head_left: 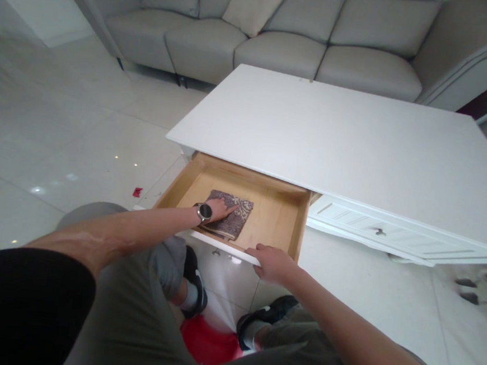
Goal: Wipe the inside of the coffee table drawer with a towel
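Note:
A pulled-out wooden drawer juts from the near side of a white coffee table. Inside it, towards the left, lies a folded brown cloth with a pale pattern. My left hand, with a watch on its wrist, rests on top of the cloth with the fingers stretched out. The drawer's front edge is gripped near its right end by my right hand, fingers over the top and thumb on the outer side.
A grey sofa with a beige cushion stands behind the table. A second, closed drawer is at the right. On the tiled floor lie a small red scrap and, between my feet, a red object, partly hidden.

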The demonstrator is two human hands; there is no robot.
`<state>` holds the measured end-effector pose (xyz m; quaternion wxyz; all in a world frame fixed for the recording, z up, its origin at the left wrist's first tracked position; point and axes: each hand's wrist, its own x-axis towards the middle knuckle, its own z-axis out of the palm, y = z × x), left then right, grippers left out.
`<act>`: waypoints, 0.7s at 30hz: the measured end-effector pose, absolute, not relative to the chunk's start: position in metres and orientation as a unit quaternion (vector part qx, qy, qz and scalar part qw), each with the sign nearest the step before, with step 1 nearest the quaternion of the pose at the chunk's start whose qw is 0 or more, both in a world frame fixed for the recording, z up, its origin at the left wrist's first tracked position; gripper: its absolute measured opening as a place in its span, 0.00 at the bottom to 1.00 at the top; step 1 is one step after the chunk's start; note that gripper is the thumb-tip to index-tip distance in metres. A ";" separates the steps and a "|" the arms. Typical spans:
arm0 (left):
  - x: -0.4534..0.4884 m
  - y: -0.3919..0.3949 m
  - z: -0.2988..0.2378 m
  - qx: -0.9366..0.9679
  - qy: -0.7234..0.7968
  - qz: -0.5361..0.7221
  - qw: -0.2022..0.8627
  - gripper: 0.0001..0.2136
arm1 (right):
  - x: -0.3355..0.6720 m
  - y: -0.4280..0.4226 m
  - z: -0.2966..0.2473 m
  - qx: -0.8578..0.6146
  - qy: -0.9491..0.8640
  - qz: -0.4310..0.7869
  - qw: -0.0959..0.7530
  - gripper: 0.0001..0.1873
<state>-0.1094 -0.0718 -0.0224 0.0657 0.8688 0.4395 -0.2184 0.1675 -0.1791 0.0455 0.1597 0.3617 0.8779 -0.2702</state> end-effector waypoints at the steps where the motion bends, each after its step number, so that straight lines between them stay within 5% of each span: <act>1: -0.124 -0.072 -0.021 0.861 0.444 -0.240 0.065 0.36 | 0.168 -0.179 0.046 0.362 0.878 -0.270 0.160 0.23; 6: -0.180 -0.074 -0.015 0.793 0.514 -0.322 0.066 0.38 | 0.168 -0.179 0.046 0.365 0.875 -0.274 0.160 0.23; 14: -0.197 -0.071 -0.026 0.797 0.547 -0.238 0.100 0.39 | 0.169 -0.180 0.046 0.362 0.874 -0.283 0.156 0.23; 21: -0.192 -0.059 -0.025 0.793 0.516 -0.315 0.076 0.38 | 0.168 -0.178 0.053 0.358 0.870 -0.293 0.168 0.26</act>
